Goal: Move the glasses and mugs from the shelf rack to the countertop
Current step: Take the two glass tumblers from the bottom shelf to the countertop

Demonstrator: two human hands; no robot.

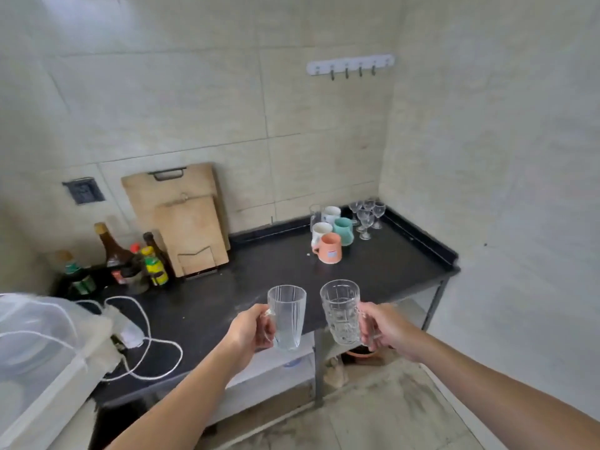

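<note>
My left hand (248, 329) grips the handle of a clear ribbed glass mug (287, 316), held upright above the front edge of the black countertop (259, 274). My right hand (388, 331) holds a clear patterned glass mug (341, 311) by its handle, upright beside the first. At the counter's back right stand an orange mug (328, 248), a teal mug (343, 230), two white mugs (321, 231), a tall clear glass (315, 216) and several stemmed glasses (368, 216). The shelf rack is not in view.
Two wooden cutting boards (185, 219) lean against the tiled wall. Sauce bottles (130, 261) crowd the back left. A white cord (143, 336) and a mesh-covered white box (42, 355) lie at the left. A hook rail (350, 64) hangs on the wall. A lower shelf (276, 368) sits under the counter.
</note>
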